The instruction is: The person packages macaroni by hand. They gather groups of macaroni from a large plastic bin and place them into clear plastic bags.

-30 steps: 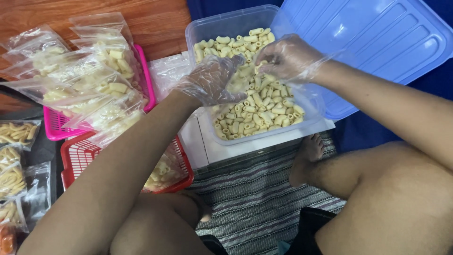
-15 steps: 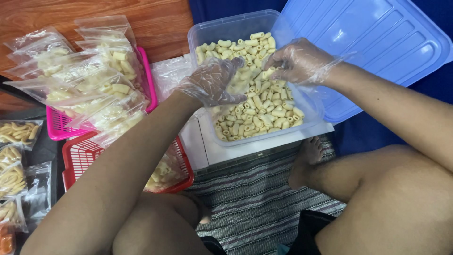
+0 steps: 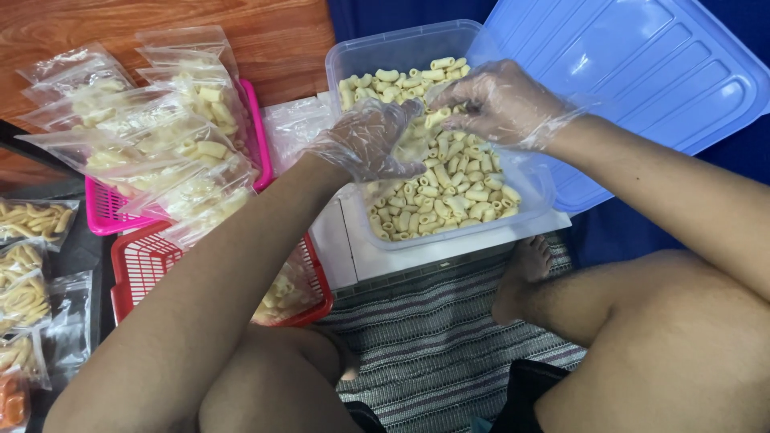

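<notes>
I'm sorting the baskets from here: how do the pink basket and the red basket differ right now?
The pink basket sits farther from the person, against the wooden floor; the red basket sits nearer, beside the left arm. The pink basket is heaped with clear bags of pasta tubes that hide most of it; the red basket shows much bare grid, with a few bags at its near end. Both are slotted plastic baskets.

A clear rectangular plastic tub [image 3: 353, 60], open at the top, is seen set upright on a white surface and about half filled with pale yellow, short ridged pasta tubes [image 3: 457, 188] heaped loosely inside.
</notes>
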